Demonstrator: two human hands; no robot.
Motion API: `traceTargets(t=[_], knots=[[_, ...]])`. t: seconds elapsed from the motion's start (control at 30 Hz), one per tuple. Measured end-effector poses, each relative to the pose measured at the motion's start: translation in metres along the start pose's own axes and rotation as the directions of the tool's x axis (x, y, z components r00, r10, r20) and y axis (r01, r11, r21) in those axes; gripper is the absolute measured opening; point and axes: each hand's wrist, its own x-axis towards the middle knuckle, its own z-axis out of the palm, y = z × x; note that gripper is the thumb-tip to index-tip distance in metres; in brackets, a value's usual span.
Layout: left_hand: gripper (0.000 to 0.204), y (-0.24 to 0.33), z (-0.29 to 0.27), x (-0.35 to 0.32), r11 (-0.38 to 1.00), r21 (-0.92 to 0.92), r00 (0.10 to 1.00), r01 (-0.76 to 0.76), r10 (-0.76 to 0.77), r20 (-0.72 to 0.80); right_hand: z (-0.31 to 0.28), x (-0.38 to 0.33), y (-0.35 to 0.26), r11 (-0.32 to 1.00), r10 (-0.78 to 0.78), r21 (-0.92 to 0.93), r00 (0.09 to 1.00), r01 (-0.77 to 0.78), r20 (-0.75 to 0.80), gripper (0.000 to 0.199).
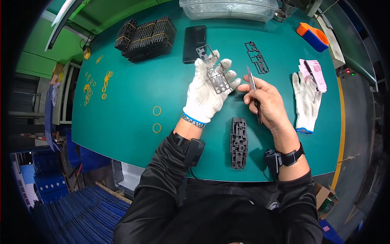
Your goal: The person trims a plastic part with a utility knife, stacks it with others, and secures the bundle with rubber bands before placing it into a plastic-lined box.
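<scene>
Gloved left hand, half-open, cradles the black plastic frame above the table; bare right hand is closed around a utility knife, so loose support risks a slip and cut.

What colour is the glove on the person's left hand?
White; the worn glove shows in the head view.

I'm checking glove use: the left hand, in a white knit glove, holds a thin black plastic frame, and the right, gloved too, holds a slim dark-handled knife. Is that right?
Not quite: the head view shows the right hand bare, not gloved. It does hold the slim dark-handled knife, and the white-gloved left hand holds the thin black plastic frame.
</scene>
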Motion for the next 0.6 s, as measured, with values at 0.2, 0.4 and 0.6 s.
traceTargets(t=[0.2, 0.4, 0.6], knots=[[0.048, 0.003, -0.004, 0.009, 1.0, -0.003, 1.0, -0.016, 0.016, -0.024, 0.007, -0.001, -0.005, 0.99, -0.034, 0.135, 0.997, 0.025, 0.07, 0.053], [0.044, -0.006, 0.009, 0.044, 0.998, -0.04, 0.999, -0.039, 0.038, -0.032, 0.004, -0.001, 0.001, 0.983, -0.053, 0.181, 0.992, 0.031, 0.117, 0.051], [0.044, -0.009, 0.003, 0.052, 0.997, -0.071, 1.0, -0.002, 0.002, 0.007, 0.005, 0.005, 0.004, 0.993, -0.044, 0.116, 0.988, 0.027, 0.146, 0.048]])
